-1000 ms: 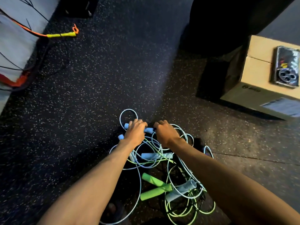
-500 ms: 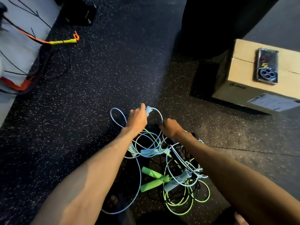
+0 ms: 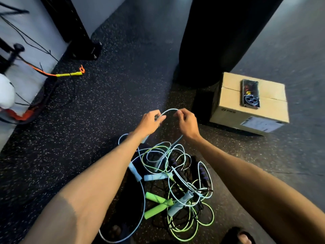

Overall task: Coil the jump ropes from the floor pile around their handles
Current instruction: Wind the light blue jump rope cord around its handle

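A tangled pile of jump ropes point(image 3: 175, 175) lies on the dark speckled floor below my hands. It holds light blue, green and black ropes, two green handles point(image 3: 158, 205) and several pale blue handles point(image 3: 156, 177). Both hands are raised above the pile. My left hand point(image 3: 149, 123) and my right hand point(image 3: 186, 123) each pinch the same light blue rope point(image 3: 168, 110), which arches between them. Under my left hand a pale blue handle point(image 3: 145, 138) of this rope hangs, mostly hidden. The rope's other end trails down into the pile.
A cardboard box point(image 3: 249, 110) with a phone point(image 3: 250, 93) on top stands at the right. Behind it hangs a large black cylinder point(image 3: 219, 37). A black post base point(image 3: 84, 50) and orange and yellow cords point(image 3: 68, 74) lie at the left by the wall. A foot point(image 3: 241, 237) shows bottom right.
Both hands have risen from the pile, lifting the light blue rope off the floor. The left hand's handle now hangs below it, and the view has tilted upward.
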Action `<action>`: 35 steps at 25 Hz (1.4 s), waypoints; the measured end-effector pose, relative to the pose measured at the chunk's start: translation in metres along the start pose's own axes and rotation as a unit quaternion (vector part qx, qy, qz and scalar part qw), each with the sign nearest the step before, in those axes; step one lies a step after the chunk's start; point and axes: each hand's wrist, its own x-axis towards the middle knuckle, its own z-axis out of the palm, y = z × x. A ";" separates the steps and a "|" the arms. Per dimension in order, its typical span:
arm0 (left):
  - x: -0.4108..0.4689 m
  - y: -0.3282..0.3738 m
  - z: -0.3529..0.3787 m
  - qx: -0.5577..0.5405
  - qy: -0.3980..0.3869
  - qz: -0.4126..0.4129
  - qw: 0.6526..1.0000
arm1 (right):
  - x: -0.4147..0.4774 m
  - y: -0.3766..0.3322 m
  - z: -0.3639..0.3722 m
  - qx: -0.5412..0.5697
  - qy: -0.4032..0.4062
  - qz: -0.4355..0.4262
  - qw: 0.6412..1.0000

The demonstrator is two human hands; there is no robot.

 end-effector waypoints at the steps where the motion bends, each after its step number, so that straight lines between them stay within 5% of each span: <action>1: 0.001 0.007 -0.003 -0.029 -0.004 0.001 1.000 | 0.001 -0.006 -0.006 -0.006 0.006 -0.019 1.000; 5: 0.002 0.047 -0.018 -0.103 0.001 0.008 0.995 | -0.002 -0.018 -0.022 -0.007 0.020 -0.021 1.000; 10: -0.009 0.086 -0.026 -0.157 -0.009 -0.020 0.987 | -0.036 0.005 -0.032 -0.015 -0.123 0.060 0.990; 13: -0.033 0.111 -0.035 -0.176 -0.038 -0.034 0.983 | -0.055 -0.022 -0.057 0.015 -0.079 0.085 0.993; 17: -0.067 0.144 -0.057 -0.083 0.004 0.051 0.995 | -0.062 -0.080 -0.102 -0.036 0.036 0.035 0.998; 23: -0.101 0.186 -0.075 -0.309 -0.013 0.034 0.951 | -0.078 -0.137 -0.161 -0.043 0.095 -0.102 0.989; 26: -0.115 0.193 -0.075 -0.410 -0.067 0.029 0.909 | -0.091 -0.142 -0.171 -0.052 0.097 -0.082 0.991; 31: -0.131 0.209 -0.080 -0.523 -0.094 0.063 0.845 | -0.119 -0.147 -0.165 -0.012 -0.090 -0.008 0.996; 35: -0.133 0.217 -0.078 -0.587 -0.026 0.076 0.805 | -0.132 -0.157 -0.156 -0.035 -0.189 0.003 0.981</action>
